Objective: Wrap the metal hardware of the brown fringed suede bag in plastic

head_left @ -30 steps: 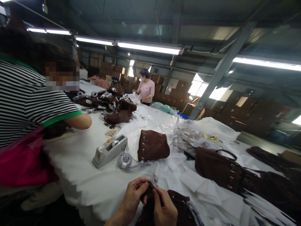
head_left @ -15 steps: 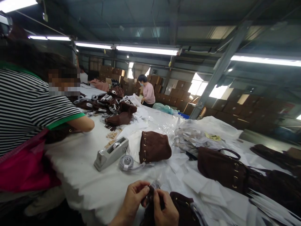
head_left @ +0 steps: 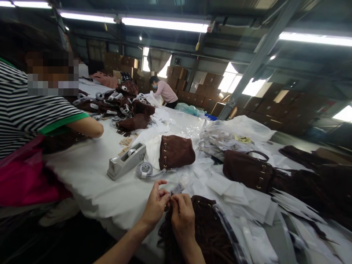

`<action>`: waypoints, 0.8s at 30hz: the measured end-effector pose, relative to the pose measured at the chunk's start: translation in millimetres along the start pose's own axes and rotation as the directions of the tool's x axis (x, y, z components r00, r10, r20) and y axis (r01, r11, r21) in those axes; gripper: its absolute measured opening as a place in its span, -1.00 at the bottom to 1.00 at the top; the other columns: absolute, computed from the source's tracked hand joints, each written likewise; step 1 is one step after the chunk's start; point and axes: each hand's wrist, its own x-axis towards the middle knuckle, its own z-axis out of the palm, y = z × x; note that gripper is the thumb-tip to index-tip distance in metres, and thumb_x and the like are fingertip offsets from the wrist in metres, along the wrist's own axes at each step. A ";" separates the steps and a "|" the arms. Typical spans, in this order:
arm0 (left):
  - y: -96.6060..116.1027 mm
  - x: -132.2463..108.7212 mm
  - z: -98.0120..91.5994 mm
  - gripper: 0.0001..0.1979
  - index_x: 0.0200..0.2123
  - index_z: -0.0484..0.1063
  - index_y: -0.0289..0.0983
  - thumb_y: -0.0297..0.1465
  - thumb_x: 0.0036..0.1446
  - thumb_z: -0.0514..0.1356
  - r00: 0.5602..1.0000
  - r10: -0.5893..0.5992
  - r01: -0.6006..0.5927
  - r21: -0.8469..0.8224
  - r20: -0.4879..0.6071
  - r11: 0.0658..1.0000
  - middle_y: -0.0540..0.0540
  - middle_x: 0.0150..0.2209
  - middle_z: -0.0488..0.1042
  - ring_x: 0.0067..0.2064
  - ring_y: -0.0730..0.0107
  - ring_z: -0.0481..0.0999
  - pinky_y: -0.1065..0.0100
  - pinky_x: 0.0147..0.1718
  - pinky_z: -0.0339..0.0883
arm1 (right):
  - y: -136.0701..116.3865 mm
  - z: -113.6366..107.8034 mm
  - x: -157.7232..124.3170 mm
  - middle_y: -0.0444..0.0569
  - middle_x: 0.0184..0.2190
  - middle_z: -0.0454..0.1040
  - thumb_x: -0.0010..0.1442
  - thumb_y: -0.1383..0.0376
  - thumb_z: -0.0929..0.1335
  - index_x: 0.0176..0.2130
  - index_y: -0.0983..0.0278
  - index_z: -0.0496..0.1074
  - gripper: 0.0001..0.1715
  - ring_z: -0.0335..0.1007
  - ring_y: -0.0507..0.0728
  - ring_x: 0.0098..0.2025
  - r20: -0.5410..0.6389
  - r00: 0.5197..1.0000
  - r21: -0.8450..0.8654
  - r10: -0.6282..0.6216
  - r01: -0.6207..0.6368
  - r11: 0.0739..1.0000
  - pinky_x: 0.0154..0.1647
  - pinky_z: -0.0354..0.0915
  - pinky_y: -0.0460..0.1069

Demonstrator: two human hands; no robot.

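A dark brown drawstring bag (head_left: 210,227) with fringe and metal eyelets lies at the front edge of the table. Over its left side, my left hand (head_left: 155,203) pinches with thumb and fingers, its index finger raised. Fingertip to fingertip with it, my right hand (head_left: 183,216) is closed in a pinch. Between them is a small dark part that seems to belong to the bag; the fingers mostly hide it. A greyish plastic-wrapped piece (head_left: 177,189) shows just beyond the fingertips. Farther off lie another brown bag (head_left: 177,152) and a coiled, grey-wrapped strap (head_left: 145,169).
A grey tape dispenser (head_left: 126,161) stands left of the coil. Brown bags (head_left: 137,123) are heaped farther back; another bag (head_left: 244,168) lies right. White paper sheets (head_left: 233,190) and plastic bags (head_left: 242,128) cover the right side. A co-worker in stripes (head_left: 55,113) leans in at left.
The view has tilted down, so the table sits higher. My left index finger has lifted away, and my right hand has turned with its back toward me. The far co-worker has bent forward.
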 end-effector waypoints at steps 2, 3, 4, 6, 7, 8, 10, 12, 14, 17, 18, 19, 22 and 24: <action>0.0 3.7 1.8 -0.58 -0.09 0.15 -0.19 -0.44 0.00 0.25 0.996 -0.087 0.082 -0.217 -0.012 0.973 0.16 -0.52 0.31 -0.56 0.57 0.31 0.51 -0.51 0.13 | 0.2 1.1 -0.7 -0.07 -0.43 0.33 0.31 0.30 0.20 -0.37 0.24 0.35 -0.76 0.31 0.08 -0.33 -0.037 0.999 0.020 -0.015 0.015 1.000 -0.28 0.27 -0.03; -0.4 4.6 2.5 -0.56 -0.10 0.15 -0.20 -0.44 -0.03 0.27 0.993 -0.115 0.110 -0.295 0.000 0.949 0.16 -0.52 0.30 -0.56 0.59 0.32 0.52 -0.50 0.14 | 0.7 1.5 -0.7 -0.08 -0.42 0.33 0.31 0.31 0.21 -0.37 0.24 0.35 -0.77 0.31 0.08 -0.32 -0.054 0.999 0.034 -0.006 0.008 0.999 -0.27 0.27 -0.02; -1.0 4.8 3.0 -0.54 -0.11 0.15 -0.20 -0.44 -0.04 0.29 0.991 -0.132 0.130 -0.351 0.020 0.927 0.16 -0.51 0.30 -0.55 0.59 0.33 0.51 -0.49 0.15 | 1.4 1.8 -0.5 -0.08 -0.42 0.34 0.31 0.31 0.21 -0.37 0.24 0.34 -0.79 0.31 0.08 -0.32 -0.065 0.998 0.051 0.017 -0.014 0.999 -0.26 0.27 -0.02; -3.1 3.4 3.0 -0.55 -0.09 0.16 -0.21 -0.43 -0.02 0.30 0.989 -0.130 0.145 -0.398 0.063 0.906 0.15 -0.48 0.32 -0.51 0.57 0.38 0.49 -0.43 0.20 | 3.8 1.9 0.1 -0.09 -0.41 0.34 0.30 0.30 0.22 -0.35 0.24 0.34 -0.81 0.31 0.08 -0.33 -0.076 0.992 0.078 0.102 -0.096 0.992 -0.27 0.27 -0.03; -4.6 2.0 2.4 -0.55 -0.08 0.17 -0.21 -0.42 0.00 0.29 0.989 -0.117 0.141 -0.392 0.085 0.909 0.12 -0.45 0.35 -0.47 0.55 0.41 0.47 -0.38 0.22 | 5.2 2.0 0.4 -0.09 -0.40 0.35 0.30 0.29 0.22 -0.34 0.24 0.34 -0.81 0.31 0.08 -0.33 -0.078 0.985 0.081 0.154 -0.148 0.986 -0.28 0.26 -0.03; -6.4 0.5 1.5 -0.55 -0.06 0.17 -0.21 -0.42 0.01 0.29 0.988 -0.102 0.137 -0.363 0.114 0.922 0.09 -0.40 0.38 -0.43 0.53 0.43 0.45 -0.33 0.24 | 6.6 2.2 0.5 -0.08 -0.40 0.35 0.30 0.28 0.22 -0.34 0.24 0.34 -0.81 0.31 0.08 -0.34 -0.077 0.976 0.078 0.203 -0.198 0.977 -0.29 0.26 -0.03; -10.4 -2.2 -1.3 -0.55 -0.02 0.18 -0.21 -0.42 0.03 0.27 0.982 -0.080 0.120 -0.234 0.171 0.965 0.05 -0.36 0.41 -0.38 0.49 0.45 0.43 -0.30 0.25 | 8.1 3.3 -0.3 -0.08 -0.40 0.36 0.30 0.27 0.22 -0.34 0.24 0.34 -0.81 0.31 0.09 -0.35 -0.056 0.964 0.061 0.259 -0.256 0.965 -0.31 0.25 -0.03; -14.5 -3.6 -4.3 -0.58 -0.02 0.21 -0.22 -0.43 0.05 0.24 0.986 -0.054 0.064 -0.060 0.158 0.996 0.08 -0.45 0.38 -0.44 0.50 0.39 0.46 -0.38 0.21 | 7.4 5.4 -2.8 -0.07 -0.41 0.35 0.31 0.29 0.21 -0.36 0.24 0.33 -0.79 0.31 0.09 -0.34 -0.011 0.974 0.040 0.226 -0.225 0.973 -0.31 0.24 -0.03; -17.7 -3.0 -6.5 -0.58 0.01 0.21 -0.22 -0.44 0.06 0.21 0.996 -0.013 0.007 0.064 0.087 0.998 0.13 -0.55 0.31 -0.50 0.51 0.33 0.48 -0.46 0.16 | 4.7 8.0 -6.6 -0.06 -0.41 0.35 0.31 0.33 0.19 -0.38 0.24 0.32 -0.76 0.30 0.10 -0.33 0.034 0.991 0.017 0.132 -0.132 0.991 -0.29 0.23 -0.02; -20.2 0.5 -8.9 -0.55 0.03 0.17 -0.20 -0.45 0.06 0.19 0.999 -0.007 0.004 0.077 0.042 0.997 0.13 -0.55 0.35 -0.51 0.49 0.33 0.48 -0.48 0.16 | 0.4 10.8 -12.7 -0.03 -0.42 0.34 0.31 0.36 0.16 -0.40 0.25 0.34 -0.72 0.28 0.11 -0.32 0.074 0.997 -0.029 0.014 -0.012 1.000 -0.27 0.22 -0.01; -20.3 1.9 -9.9 -0.61 -0.03 0.20 -0.20 -0.44 0.06 0.19 0.999 -0.017 0.014 0.058 0.049 0.998 0.13 -0.55 0.36 -0.52 0.50 0.33 0.48 -0.49 0.16 | -0.6 11.0 -14.2 -0.03 -0.42 0.34 0.30 0.36 0.16 -0.40 0.26 0.35 -0.71 0.28 0.11 -0.32 0.086 0.996 -0.032 -0.003 0.005 0.999 -0.26 0.22 0.00; -20.0 3.1 -10.9 -0.69 -0.11 0.23 -0.21 -0.42 0.05 0.20 0.998 -0.022 0.020 0.043 0.053 0.999 0.13 -0.57 0.36 -0.53 0.51 0.32 0.49 -0.51 0.15 | -1.3 10.8 -15.1 -0.02 -0.42 0.35 0.30 0.35 0.16 -0.39 0.26 0.37 -0.71 0.29 0.11 -0.32 0.093 0.996 -0.019 -0.009 0.010 1.000 -0.26 0.22 0.00; -16.6 5.2 -13.7 -0.81 -0.34 0.27 -0.25 -0.33 0.05 0.24 0.999 -0.014 0.014 0.002 0.050 1.000 0.11 -0.60 0.35 -0.56 0.54 0.29 0.50 -0.54 0.13 | -2.0 7.0 -13.4 -0.01 -0.42 0.39 0.30 0.25 0.19 -0.40 0.26 0.41 -0.68 0.33 0.10 -0.33 0.092 0.990 0.150 0.109 -0.122 0.981 -0.26 0.26 -0.02; -12.9 5.5 -13.0 -0.79 -0.37 0.31 -0.27 -0.27 0.04 0.26 0.999 0.002 -0.001 -0.014 0.054 1.000 0.07 -0.58 0.38 -0.56 0.53 0.30 0.49 -0.53 0.16 | -0.8 1.8 -8.4 -0.04 -0.45 0.42 0.27 0.12 0.22 -0.37 0.26 0.43 -0.65 0.36 0.10 -0.37 0.089 0.942 0.299 0.324 -0.335 0.893 -0.31 0.28 -0.04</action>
